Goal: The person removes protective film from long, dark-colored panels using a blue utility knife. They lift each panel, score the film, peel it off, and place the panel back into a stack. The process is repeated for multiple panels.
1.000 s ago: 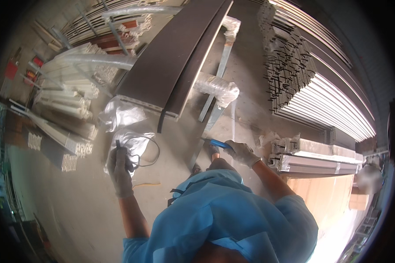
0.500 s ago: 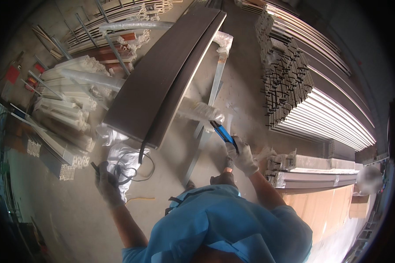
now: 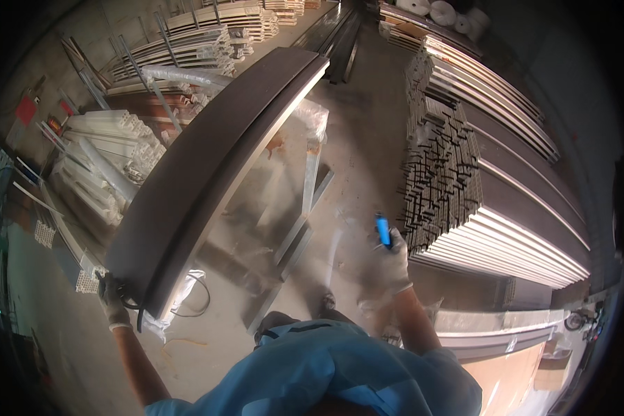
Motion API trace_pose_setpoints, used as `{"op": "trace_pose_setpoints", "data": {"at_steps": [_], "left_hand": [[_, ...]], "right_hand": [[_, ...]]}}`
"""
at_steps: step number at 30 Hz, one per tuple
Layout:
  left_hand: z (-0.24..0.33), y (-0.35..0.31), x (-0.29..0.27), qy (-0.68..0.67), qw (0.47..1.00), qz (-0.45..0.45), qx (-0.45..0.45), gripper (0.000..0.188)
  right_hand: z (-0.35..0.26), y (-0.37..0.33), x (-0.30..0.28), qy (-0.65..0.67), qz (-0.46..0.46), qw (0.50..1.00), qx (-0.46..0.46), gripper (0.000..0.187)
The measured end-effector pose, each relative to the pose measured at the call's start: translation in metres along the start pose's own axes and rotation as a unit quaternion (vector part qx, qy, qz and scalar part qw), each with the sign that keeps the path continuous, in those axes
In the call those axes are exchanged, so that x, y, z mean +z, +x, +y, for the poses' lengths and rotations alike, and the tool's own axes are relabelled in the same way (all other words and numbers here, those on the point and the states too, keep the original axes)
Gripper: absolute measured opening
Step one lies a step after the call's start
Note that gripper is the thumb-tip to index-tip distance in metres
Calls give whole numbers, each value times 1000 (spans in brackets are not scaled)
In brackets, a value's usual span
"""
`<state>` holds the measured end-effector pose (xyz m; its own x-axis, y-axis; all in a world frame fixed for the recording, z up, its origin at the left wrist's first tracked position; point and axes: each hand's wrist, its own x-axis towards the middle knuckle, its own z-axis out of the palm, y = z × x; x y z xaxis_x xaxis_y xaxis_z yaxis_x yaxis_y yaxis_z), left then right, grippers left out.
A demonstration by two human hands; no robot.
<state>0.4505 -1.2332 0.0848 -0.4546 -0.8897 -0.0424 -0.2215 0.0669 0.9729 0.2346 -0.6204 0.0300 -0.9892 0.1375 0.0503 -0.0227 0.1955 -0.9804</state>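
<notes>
A long dark brown panel (image 3: 194,166) with a pale edge runs away from me on wrapped trestles. At its near left corner, my gloved left hand (image 3: 111,299) is closed, with a thin black strip (image 3: 129,303) looping from its fingers to the panel's end. The fingers are small and partly hidden there. More of the thin dark strip curls beside white plastic wrapping (image 3: 184,291) under the panel. To the right, away from the panel, my gloved right hand (image 3: 394,267) is closed round a blue and black utility knife (image 3: 383,231), which points forward.
A tall stack of hollow-ended panels (image 3: 513,236) with black strips sticking out stands close to my right hand. Wrapped panels (image 3: 492,322) and a cardboard box (image 3: 503,371) lie nearer. White profiles (image 3: 111,139) are piled on racks at left. A metal trestle (image 3: 310,180) stands beneath the panel.
My left hand has moved left to the panel's near corner, still with the black strip. My right hand has moved away from the panel with the knife. The view has shifted and turned.
</notes>
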Motion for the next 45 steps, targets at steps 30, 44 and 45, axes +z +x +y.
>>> {"op": "trace_pose_setpoints", "data": {"at_steps": [30, 44, 45], "left_hand": [[30, -60, 39, 7, 977, 210, -34, 23], [27, -60, 47, 40, 928, 353, -112, 24], [27, -60, 50, 21, 928, 354, -111, 25]], "right_hand": [[-175, 553, 270, -481, -84, 857, -164, 48], [-129, 655, 286, -407, -209, 881, -119, 45], [-129, 655, 286, -435, -198, 872, -107, 45]]}}
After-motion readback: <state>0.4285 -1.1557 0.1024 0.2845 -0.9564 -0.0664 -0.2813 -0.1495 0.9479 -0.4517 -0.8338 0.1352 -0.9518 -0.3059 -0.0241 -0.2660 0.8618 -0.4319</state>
